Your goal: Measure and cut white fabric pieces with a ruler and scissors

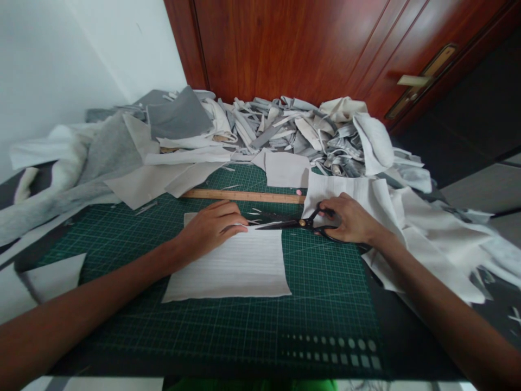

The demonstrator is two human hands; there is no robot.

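Note:
A white piece of fabric with faint lines across it lies on a green cutting mat. My left hand pinches the far edge of this fabric between thumb and fingers. In my right hand is a pair of black scissors, its handles around my fingers. The blades point left along the fabric's far edge, their tips close to my left fingertips. Thin white slivers lie just beyond the blades. A wooden ruler rests behind both hands.
A heap of grey and white scraps runs along the back, against a wooden door. More pale fabric spreads at the right. Grey fleecy fabric lies at the left. A small pink object sits by the ruler's end.

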